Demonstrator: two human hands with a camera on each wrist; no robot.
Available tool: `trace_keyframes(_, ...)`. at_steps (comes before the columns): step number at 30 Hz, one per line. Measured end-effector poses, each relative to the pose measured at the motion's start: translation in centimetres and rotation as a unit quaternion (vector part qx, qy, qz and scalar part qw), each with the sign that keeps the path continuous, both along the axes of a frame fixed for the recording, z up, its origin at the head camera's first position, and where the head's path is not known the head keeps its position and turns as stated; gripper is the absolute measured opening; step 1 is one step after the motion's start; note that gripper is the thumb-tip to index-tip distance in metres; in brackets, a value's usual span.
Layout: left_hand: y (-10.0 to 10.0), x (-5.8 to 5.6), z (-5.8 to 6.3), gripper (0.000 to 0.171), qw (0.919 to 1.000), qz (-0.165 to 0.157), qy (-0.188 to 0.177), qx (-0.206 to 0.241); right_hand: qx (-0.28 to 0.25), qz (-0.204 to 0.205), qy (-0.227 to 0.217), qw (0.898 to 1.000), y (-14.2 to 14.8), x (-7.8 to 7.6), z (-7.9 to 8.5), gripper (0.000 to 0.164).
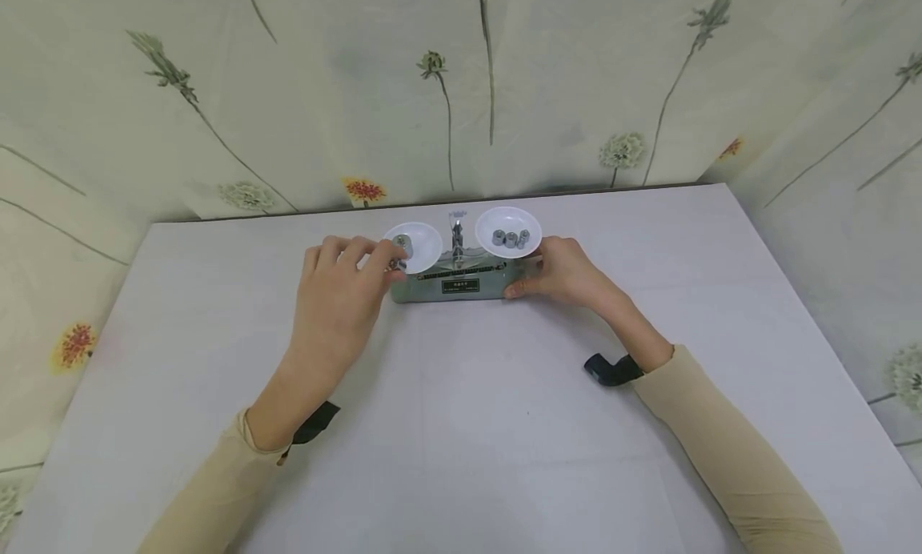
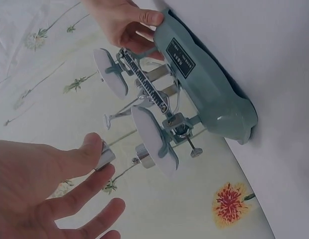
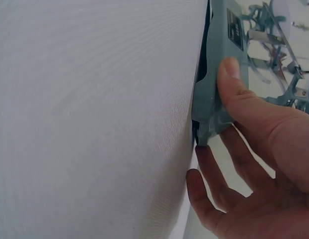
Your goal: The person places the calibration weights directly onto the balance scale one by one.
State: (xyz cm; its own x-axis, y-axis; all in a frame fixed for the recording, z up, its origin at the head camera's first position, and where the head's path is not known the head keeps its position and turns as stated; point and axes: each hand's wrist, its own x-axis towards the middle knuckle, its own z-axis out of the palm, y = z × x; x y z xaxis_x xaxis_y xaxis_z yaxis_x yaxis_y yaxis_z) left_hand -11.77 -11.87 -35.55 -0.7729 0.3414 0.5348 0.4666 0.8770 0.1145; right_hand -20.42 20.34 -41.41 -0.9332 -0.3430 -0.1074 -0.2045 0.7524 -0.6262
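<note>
A green balance scale [image 1: 461, 286] with two white pans stands near the table's back edge. My left hand [image 1: 334, 302] is at the left pan [image 1: 430, 248], pinching a small metal weight [image 2: 105, 157] between thumb and fingertip. On that pan sits a larger cylindrical weight [image 2: 144, 155], partly covered by my fingers in the head view. The right pan [image 1: 507, 218] carries three small weights [image 1: 511, 239]. At the right end of the base, my right hand [image 1: 565, 274] grips the scale, its thumb [image 3: 231, 74] on the front and other fingers behind.
A white cloth covers the table [image 1: 461, 426]. Behind it hangs a curtain [image 1: 547, 82] printed with flowers. Black straps [image 1: 612, 370] are at both wrists, below beige sleeves.
</note>
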Motion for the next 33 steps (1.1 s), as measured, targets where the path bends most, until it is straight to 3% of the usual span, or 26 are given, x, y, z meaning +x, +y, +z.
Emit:
trace_keyframes(6,-0.1,-0.6,0.3,0.023,0.9999,0.002,0.01,0.003,-0.001,0.001,-0.001,1.0,0.0,0.0,0.0,0.073)
trace_keyframes(16,0.4,-1.9,0.7,0.024,0.9998,-0.007,-0.015,0.015,-0.001,0.0,-0.004,1.0,0.0,-0.2,0.0,0.073)
trace_keyframes(26,1.3,-3.4,0.0,0.019,0.9992,-0.027,-0.014,0.028,0.007,0.001,-0.006,1.0,-0.1,-0.2,0.0,0.074)
trace_keyframes(33,2.1,-4.2,-0.4,0.018,0.9989,-0.045,-0.01,-0.005,0.009,-0.001,-0.007,1.0,0.0,-0.2,-0.1,0.073)
